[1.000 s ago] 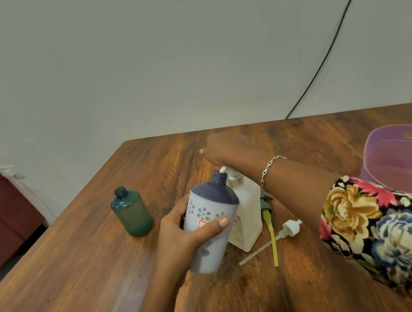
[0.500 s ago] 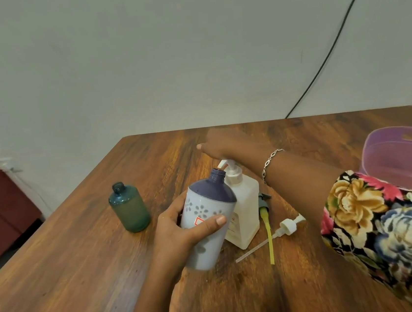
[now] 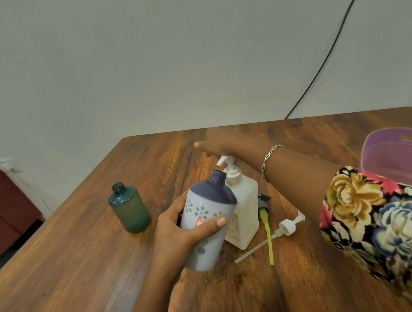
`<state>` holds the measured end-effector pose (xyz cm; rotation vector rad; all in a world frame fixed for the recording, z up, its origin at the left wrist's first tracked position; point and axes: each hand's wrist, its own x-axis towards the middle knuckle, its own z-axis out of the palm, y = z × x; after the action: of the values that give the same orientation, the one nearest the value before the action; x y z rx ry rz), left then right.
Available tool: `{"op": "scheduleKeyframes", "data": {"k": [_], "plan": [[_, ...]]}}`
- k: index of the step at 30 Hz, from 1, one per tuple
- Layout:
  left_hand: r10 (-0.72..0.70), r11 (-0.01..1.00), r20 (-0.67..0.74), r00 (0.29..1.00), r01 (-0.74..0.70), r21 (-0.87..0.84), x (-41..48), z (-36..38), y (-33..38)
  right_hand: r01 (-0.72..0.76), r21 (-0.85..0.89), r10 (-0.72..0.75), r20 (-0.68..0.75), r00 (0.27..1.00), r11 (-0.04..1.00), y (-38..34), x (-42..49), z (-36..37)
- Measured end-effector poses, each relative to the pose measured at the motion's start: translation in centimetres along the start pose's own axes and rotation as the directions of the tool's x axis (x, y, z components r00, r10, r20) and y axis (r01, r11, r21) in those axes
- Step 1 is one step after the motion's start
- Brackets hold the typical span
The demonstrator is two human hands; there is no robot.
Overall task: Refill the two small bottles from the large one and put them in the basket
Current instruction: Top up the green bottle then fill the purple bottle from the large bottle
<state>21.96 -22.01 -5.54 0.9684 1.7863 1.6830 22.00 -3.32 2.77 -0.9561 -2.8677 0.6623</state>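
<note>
My left hand (image 3: 182,231) grips a pale lilac bottle (image 3: 208,217) with a dark purple shoulder and an open neck, tilted so the neck sits just under the spout of the large white pump bottle (image 3: 242,205). That large bottle stands upright on the table. My right hand (image 3: 220,142) rests flat on top of its pump head, fingers stretched to the left. A small teal bottle (image 3: 128,208) stands uncapped to the left. The purple basket (image 3: 405,156) sits at the right edge, partly behind my floral sleeve.
Two loose pump tops lie on the wooden table (image 3: 83,259) right of the large bottle: a white one (image 3: 285,229) with a long tube and a grey one with a yellow tube (image 3: 266,223). A black cable (image 3: 329,49) runs down the wall.
The right hand has risen a little and the white pump head has come up with it, now showing below the palm. The lilac bottle stays held at the spout.
</note>
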Motion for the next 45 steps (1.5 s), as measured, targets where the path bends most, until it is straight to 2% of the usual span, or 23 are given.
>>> {"op": "scheduleKeyframes", "data": {"k": [4, 9, 12, 17, 21, 25, 29, 33, 37, 41, 45], "plan": [[0.009, 1.000, -0.004, 1.000, -0.009, -0.006, 0.0, 0.0, -0.1, -0.010, -0.061, 0.011, 0.026, 1.000, 0.998, 0.2, 0.1, 0.6], [0.006, 1.000, 0.002, 1.000, -0.006, 0.010, 0.1, 0.0, -0.4, -0.054, -0.121, 0.047, -0.059, 0.997, 0.991, 0.6, 0.0, 1.5], [0.006, 1.000, 0.006, 1.000, -0.006, 0.016, 0.1, -0.1, -0.4, -0.057, -0.085, 0.051, -0.065, 0.997, 0.995, 0.6, 0.2, 1.4], [0.012, 0.999, 0.010, 1.000, -0.013, 0.030, 0.2, -0.1, -0.4, 0.005, 0.037, -0.006, 0.018, 1.000, 0.999, -0.1, -0.1, -0.1], [0.014, 1.000, 0.004, 1.000, -0.014, 0.017, 0.1, -0.1, -0.4, 0.001, -0.042, 0.000, 0.024, 1.000, 0.999, 0.4, 0.1, 0.7], [0.014, 1.000, 0.006, 1.000, -0.014, -0.001, 0.0, -0.2, -0.4, -0.050, -0.093, 0.047, -0.034, 0.998, 0.994, 1.0, 0.9, 1.8], [0.005, 1.000, -0.001, 1.000, -0.005, 0.015, 0.1, -0.4, -0.6, 0.003, -0.010, -0.003, -0.011, 1.000, 1.000, 0.7, 0.6, 0.9], [0.001, 1.000, 0.007, 1.000, -0.001, 0.019, 0.1, -0.3, -0.6, -0.018, 0.057, 0.015, 0.050, 0.999, 0.998, 0.4, 0.1, 0.1], [0.007, 1.000, -0.001, 1.000, -0.007, 0.011, 0.0, -0.4, -0.5, -0.008, 0.009, 0.007, 0.011, 1.000, 1.000, 0.7, 0.7, 0.7], [0.000, 1.000, -0.004, 1.000, 0.000, -0.003, 0.0, -0.3, -0.6, -0.075, -0.076, 0.071, -0.056, 0.996, 0.994, 1.2, 1.0, 2.1], [0.003, 1.000, 0.003, 1.000, -0.004, 0.015, -0.2, -0.3, -0.4, -0.053, -0.028, 0.051, -0.047, 0.998, 0.998, 1.0, 0.3, 1.5]]}}
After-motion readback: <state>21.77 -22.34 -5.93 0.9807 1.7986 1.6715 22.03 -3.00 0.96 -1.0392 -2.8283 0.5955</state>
